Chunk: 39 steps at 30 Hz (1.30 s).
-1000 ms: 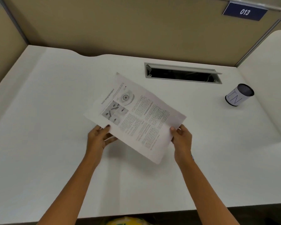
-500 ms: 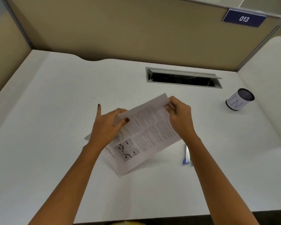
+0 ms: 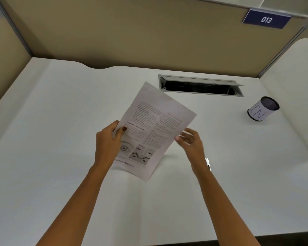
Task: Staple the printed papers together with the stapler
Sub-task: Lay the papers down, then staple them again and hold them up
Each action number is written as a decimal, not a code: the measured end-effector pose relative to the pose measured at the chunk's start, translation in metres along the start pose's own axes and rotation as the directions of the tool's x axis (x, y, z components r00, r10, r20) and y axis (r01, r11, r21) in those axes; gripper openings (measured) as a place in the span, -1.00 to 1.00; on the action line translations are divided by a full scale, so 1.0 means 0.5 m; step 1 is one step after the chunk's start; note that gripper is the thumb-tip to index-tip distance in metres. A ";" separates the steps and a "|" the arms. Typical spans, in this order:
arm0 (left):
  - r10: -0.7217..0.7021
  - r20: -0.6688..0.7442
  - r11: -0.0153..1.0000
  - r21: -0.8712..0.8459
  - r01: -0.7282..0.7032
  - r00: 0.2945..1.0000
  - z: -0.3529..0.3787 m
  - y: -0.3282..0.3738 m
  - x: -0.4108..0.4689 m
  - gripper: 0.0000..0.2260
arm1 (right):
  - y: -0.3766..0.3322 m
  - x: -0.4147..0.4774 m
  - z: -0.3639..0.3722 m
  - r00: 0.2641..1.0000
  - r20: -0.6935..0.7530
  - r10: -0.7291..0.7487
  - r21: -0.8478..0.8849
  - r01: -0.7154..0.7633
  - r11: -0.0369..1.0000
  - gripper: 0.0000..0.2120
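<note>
Left hand [image 3: 108, 139] pinches the white printed papers [image 3: 156, 128] mid-desk; right hand [image 3: 190, 139] loose, blurry. Still squaring up — stapler's next.

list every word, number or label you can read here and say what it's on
"013": blue plate on the partition wall.
"IN": white wrap of the dark cup on the desk.
"SQUINT (STRABISMUS)": heading on the printed papers, pinched by the left hand.
"...eebooksfree.com": bottom of the page, its start hidden by the hand.
Body text on the papers: too small and blurred to read.
</note>
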<state>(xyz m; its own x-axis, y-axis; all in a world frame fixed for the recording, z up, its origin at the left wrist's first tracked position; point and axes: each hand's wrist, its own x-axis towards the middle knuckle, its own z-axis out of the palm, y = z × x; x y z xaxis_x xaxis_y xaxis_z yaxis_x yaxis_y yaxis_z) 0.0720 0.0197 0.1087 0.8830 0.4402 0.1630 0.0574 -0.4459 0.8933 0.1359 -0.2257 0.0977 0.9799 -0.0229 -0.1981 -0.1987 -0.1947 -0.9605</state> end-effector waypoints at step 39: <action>-0.540 -0.156 0.828 -0.275 0.488 0.827 0.112 -0.110 0.296 -0.78 | -0.036 0.314 0.214 0.992 -0.129 0.007 -0.138 -0.024 0.990 -0.78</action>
<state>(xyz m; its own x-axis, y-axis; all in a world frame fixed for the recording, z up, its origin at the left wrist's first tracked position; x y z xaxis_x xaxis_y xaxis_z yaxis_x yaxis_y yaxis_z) 0.2257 0.0660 0.0602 0.6266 0.7266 -0.2818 0.3508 0.0599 0.9345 0.2914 -0.1209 0.0630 0.9726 -0.1501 -0.1776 -0.2184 -0.3273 -0.9193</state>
